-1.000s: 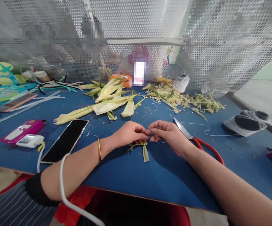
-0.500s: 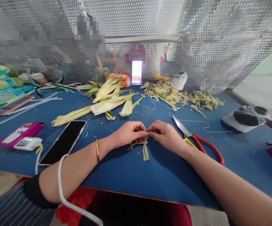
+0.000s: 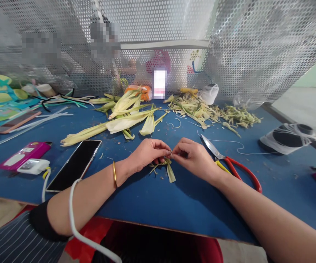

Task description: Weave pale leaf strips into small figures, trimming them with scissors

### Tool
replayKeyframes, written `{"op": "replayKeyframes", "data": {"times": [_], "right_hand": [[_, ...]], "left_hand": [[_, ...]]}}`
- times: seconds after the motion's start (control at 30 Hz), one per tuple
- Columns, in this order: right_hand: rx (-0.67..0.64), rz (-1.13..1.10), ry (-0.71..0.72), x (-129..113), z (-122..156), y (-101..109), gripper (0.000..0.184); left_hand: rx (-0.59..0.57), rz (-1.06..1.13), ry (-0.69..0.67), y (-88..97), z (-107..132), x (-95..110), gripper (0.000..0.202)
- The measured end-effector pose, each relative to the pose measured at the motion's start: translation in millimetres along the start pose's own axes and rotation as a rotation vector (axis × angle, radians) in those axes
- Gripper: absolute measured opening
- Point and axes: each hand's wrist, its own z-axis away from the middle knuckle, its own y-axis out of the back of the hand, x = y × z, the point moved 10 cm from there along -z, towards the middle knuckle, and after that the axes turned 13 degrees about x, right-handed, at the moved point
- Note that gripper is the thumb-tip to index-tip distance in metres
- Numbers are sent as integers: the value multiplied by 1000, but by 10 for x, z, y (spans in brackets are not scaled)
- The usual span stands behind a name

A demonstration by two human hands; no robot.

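Observation:
My left hand [image 3: 153, 152] is closed in a pinch on a small knotted piece of corn husk [image 3: 171, 172], whose pale green tail hangs below the fingers, with thin shreds to its left. Fingertip to fingertip with it, my right hand [image 3: 192, 155] is also pinched. Whatever lies between the right fingertips is too small to make out. Right beside my right hand lie scissors [image 3: 226, 159] with red and yellow handles, blades pointing away. A thin white thread [image 3: 240, 148] runs behind them to a wrapped dark spool [image 3: 292, 138].
Whole corn husks [image 3: 130, 122] lie behind my left hand, and cut husk strips [image 3: 196, 107] are heaped at the back right. To the left are a black-screened phone [image 3: 77, 164] and a purple pouch [image 3: 25, 155]. A perforated screen [image 3: 163, 22] bounds the blue table [image 3: 158, 204] at the back.
My fingertips have shifted slightly upward and the left fingers have straightened a little over the husk. Its hanging tail has swung a bit to the right.

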Motion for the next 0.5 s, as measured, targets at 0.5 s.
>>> {"op": "replayKeyframes", "data": {"times": [0.5], "right_hand": [[-12,129,103,-90,40,-34,11]], "left_hand": [[11,26,72,17,-5,-5,7]]}}
